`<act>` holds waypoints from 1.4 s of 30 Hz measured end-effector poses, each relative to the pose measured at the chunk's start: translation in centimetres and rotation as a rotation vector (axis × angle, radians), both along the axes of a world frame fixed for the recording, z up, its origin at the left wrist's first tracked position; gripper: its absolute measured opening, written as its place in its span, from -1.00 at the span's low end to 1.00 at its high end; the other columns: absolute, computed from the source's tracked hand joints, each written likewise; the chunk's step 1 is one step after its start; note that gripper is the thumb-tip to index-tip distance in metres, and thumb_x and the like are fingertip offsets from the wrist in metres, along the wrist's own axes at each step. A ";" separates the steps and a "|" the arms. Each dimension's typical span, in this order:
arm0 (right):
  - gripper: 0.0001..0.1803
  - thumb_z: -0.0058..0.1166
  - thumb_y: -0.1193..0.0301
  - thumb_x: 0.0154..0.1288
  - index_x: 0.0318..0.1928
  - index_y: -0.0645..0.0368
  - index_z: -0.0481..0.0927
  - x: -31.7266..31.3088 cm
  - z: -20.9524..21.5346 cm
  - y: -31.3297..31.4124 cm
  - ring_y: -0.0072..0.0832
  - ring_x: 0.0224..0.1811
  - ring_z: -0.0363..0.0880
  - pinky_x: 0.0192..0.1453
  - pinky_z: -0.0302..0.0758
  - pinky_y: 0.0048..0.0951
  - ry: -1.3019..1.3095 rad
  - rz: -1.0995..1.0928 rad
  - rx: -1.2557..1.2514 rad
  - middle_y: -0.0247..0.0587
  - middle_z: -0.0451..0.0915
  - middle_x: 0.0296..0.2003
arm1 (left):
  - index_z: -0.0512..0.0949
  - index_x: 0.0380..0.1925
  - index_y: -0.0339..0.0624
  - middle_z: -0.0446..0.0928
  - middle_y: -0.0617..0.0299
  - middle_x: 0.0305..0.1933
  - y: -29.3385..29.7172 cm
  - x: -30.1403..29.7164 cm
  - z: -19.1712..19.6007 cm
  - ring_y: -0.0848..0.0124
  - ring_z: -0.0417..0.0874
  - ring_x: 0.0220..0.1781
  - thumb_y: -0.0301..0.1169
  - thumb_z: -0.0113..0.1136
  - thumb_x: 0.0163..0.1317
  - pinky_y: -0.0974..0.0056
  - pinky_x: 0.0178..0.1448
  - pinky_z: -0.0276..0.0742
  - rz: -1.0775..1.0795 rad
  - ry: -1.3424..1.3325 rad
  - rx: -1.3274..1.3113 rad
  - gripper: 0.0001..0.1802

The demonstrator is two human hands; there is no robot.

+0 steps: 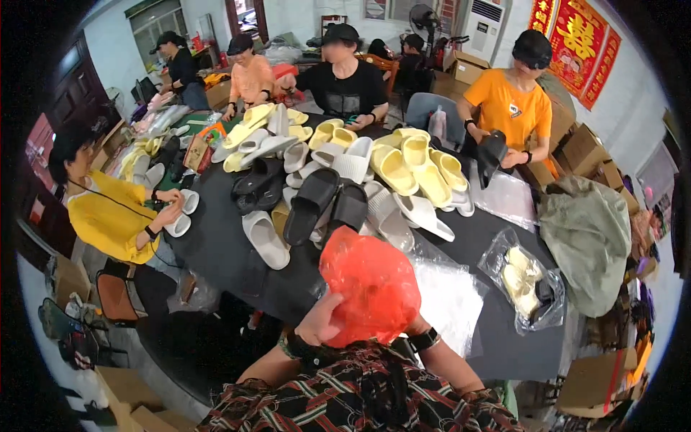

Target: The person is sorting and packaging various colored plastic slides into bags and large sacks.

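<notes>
A crumpled red plastic bag (pixel 371 284) is held up close in front of my body, over the near edge of the black table (pixel 223 245). My left hand (pixel 322 320) grips the bag's lower left side, thumb against the plastic. On its other side my right hand (pixel 417 327) is mostly hidden by the bag, so its fingers do not show. Whatever the bag may contain cannot be made out. Just beyond it lie black slide sandals (pixel 312 207), a grey slide sandal (pixel 265 239) and a heap of yellow slide sandals (pixel 395 171).
Clear plastic bags (pixel 446 299) lie right of my hands, beside a bagged set of pale yellow sandals (pixel 522 277). A grey-green sack (pixel 586 234) bulges at the table's right edge. Several co-workers surround the table; one in orange (pixel 515 108) holds a black sandal. Cardboard boxes (pixel 597 381) stand right.
</notes>
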State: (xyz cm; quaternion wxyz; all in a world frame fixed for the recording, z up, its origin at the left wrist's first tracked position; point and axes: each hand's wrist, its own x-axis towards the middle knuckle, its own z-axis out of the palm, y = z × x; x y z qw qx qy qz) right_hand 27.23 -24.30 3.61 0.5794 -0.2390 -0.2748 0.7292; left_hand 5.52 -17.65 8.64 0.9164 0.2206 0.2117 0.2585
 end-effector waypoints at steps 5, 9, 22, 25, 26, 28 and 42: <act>-0.23 -0.10 -0.06 0.44 0.47 0.07 0.07 -0.5 1.1 -0.2 -0.29 0.44 0.21 0.48 0.19 -0.12 0.199 0.035 -0.120 -0.18 0.18 0.43 | 0.25 0.30 -0.22 0.31 0.18 0.35 0.1 -0.9 -1.3 0.34 0.37 0.36 -0.64 0.04 0.30 0.20 0.39 0.35 0.264 0.721 1.473 -0.45; -0.04 -0.14 -0.28 0.31 0.48 0.09 0.02 -0.6 0.1 -1.3 -0.26 0.51 0.05 0.55 -0.01 -0.08 0.256 0.137 -0.152 -0.21 0.13 0.46 | 0.18 0.33 -0.18 0.29 0.17 0.34 0.0 0.6 -1.6 0.33 0.34 0.37 -0.62 0.07 0.30 0.20 0.40 0.33 0.283 0.467 0.865 -0.40; -0.58 -0.09 0.41 0.42 0.24 0.23 0.34 -0.1 -0.2 0.7 -0.30 0.10 0.56 0.22 0.52 -0.19 -0.063 -0.280 -0.251 -0.14 0.52 0.11 | 0.26 0.28 -0.22 0.46 0.23 0.14 0.6 1.5 -1.5 0.49 0.50 0.11 -0.39 0.12 0.40 0.34 0.16 0.46 0.016 0.404 0.571 -0.50; -0.55 -0.14 0.46 0.39 0.27 0.25 0.31 1.2 0.8 0.4 -0.25 0.17 0.51 0.27 0.48 -0.15 -0.007 -0.367 -0.280 -0.12 0.48 0.16 | 0.45 0.09 -0.30 0.55 0.27 -0.14 0.8 -0.3 -0.5 0.55 0.55 -0.31 -0.34 0.17 0.36 0.41 -0.26 0.46 -0.055 0.566 0.593 -0.63; -0.53 -0.14 0.49 0.37 0.28 0.25 0.30 1.2 0.5 0.6 -0.26 0.19 0.49 0.28 0.47 -0.16 -0.051 -0.405 -0.254 -0.14 0.46 0.18 | 0.44 0.09 -0.29 0.54 0.24 -0.09 0.7 -1.2 -2.0 0.50 0.55 -0.24 -0.36 0.17 0.35 0.39 -0.21 0.46 0.155 0.648 0.716 -0.63; -0.47 -0.13 0.54 0.32 0.31 0.24 0.27 1.7 -0.8 0.4 -0.27 0.23 0.46 0.30 0.45 -0.17 -0.196 -0.457 -0.190 -0.17 0.44 0.21 | 0.43 0.10 -0.29 0.51 0.16 0.02 1.5 -1.3 -1.2 0.38 0.54 -0.07 -0.40 0.17 0.33 0.31 -0.06 0.45 0.502 0.826 1.029 -0.62; -0.47 -0.06 0.56 0.31 0.31 0.26 0.28 0.3 0.2 0.4 -0.31 0.18 0.51 0.28 0.47 -0.27 -0.222 -0.204 -0.284 -0.13 0.46 0.19 | -0.11 0.49 -0.02 0.11 0.16 0.50 3.3 1.4 -4.1 0.19 0.18 0.49 -0.10 0.22 0.32 0.03 0.53 0.04 -0.127 0.153 0.037 -0.08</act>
